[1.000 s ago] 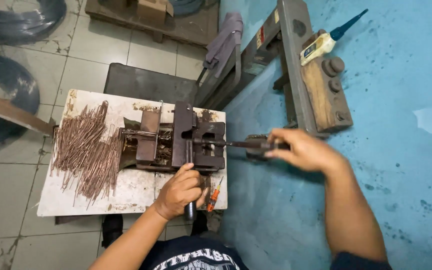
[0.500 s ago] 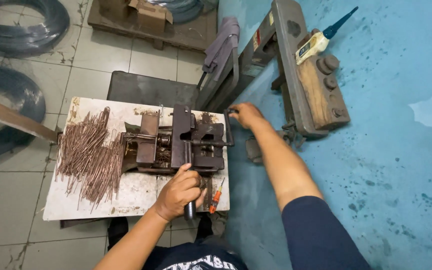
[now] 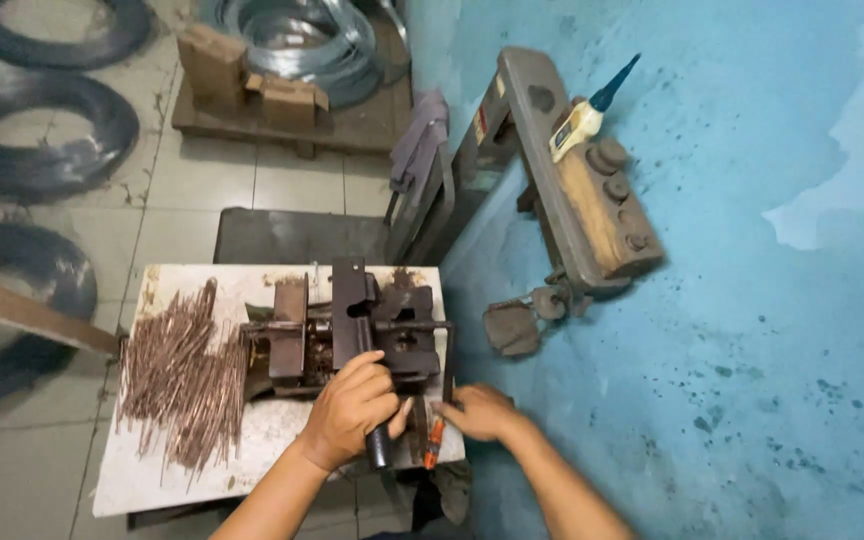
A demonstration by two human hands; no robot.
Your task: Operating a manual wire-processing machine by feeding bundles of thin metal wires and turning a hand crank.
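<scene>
On the tabletop (image 3: 167, 480), left hand (image 3: 352, 410) grips the bender's lever (image 3: 377, 445); right hand (image 3: 480, 412), fingers curled, touches its edge; rods (image 3: 182, 380) lie piled, unbent.

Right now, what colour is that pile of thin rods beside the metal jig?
Coppery reddish-brown. The pile of thin rods shows best in the head view, on the white board.
</scene>
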